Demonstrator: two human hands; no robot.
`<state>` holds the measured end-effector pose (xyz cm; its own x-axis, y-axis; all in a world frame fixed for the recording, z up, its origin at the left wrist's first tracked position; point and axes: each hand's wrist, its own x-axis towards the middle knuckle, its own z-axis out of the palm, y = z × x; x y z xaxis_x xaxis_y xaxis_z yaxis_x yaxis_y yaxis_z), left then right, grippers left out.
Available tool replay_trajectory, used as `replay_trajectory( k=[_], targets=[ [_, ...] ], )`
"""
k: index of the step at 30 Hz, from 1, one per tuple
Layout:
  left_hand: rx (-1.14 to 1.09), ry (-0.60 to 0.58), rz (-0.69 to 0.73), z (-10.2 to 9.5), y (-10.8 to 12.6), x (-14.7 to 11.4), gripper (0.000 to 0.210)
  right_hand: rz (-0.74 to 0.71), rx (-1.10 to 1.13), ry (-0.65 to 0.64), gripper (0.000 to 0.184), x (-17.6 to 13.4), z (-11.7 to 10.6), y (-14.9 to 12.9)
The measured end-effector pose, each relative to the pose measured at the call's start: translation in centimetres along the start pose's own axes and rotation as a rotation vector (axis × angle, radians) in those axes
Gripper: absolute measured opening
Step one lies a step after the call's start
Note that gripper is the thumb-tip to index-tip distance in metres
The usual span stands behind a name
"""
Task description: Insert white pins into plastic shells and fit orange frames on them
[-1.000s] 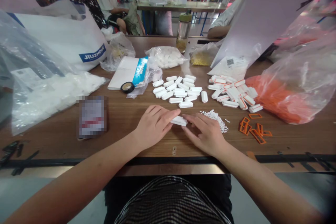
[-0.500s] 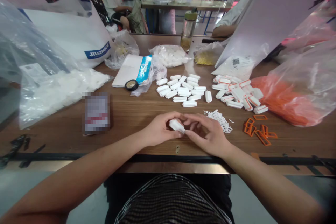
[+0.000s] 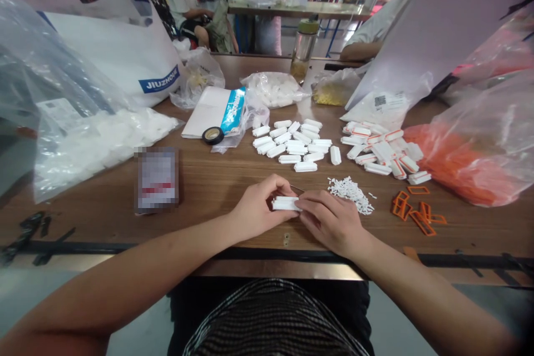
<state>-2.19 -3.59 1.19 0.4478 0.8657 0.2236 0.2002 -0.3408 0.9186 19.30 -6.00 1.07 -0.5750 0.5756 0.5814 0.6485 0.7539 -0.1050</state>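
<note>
My left hand [image 3: 259, 207] is closed round a white plastic piece [image 3: 285, 203], a short ridged block held level just above the table near its front edge. The fingers of my right hand [image 3: 331, 217] are curled together at the block's right end and hide that end. A thin dark line shows beyond the fingertips; I cannot make out what it is. Just past my right hand lies a heap of tiny white pegs [image 3: 352, 193]. Several similar white blocks [image 3: 296, 147] lie farther back. To the right are loose orange rectangular frames [image 3: 422, 222].
White blocks with orange strips [image 3: 381, 150] are piled at the right, beside a clear bag of orange parts [image 3: 463, 161]. A large bag of white parts [image 3: 100, 139] is at the left. Black tape [image 3: 212, 134] rests on a booklet [image 3: 200, 114]; a bottle [image 3: 303, 50] stands behind.
The white block has turned from slanted to nearly level, with its ridged side now showing. My right hand has rolled over, its fingers now closer together against the block's right end.
</note>
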Motion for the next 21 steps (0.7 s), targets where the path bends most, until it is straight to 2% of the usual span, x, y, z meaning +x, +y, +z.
replay_trajectory(
  k=[4, 9, 16, 21],
  targets=[
    [0.244, -0.069, 0.083, -0.6, 0.3, 0.2, 0.025, 0.079, 0.100, -0.034, 0.021, 0.2, 0.0, -0.1],
    [0.367, -0.207, -0.034, -1.3, 0.2, 0.7, 0.029, 0.128, 0.182, -0.156, 0.019, 0.6, 0.2, 0.2],
    [0.486, -0.248, 0.074, -1.4, -0.4, 0.7, 0.026, 0.142, 0.148, -0.227, 0.013, 1.2, 0.3, 0.5],
    [0.549, -0.248, 0.054, -1.4, -0.1, 0.5, 0.024, 0.175, 0.117, -0.208, 0.013, 1.4, 0.2, 0.5]
  ],
)
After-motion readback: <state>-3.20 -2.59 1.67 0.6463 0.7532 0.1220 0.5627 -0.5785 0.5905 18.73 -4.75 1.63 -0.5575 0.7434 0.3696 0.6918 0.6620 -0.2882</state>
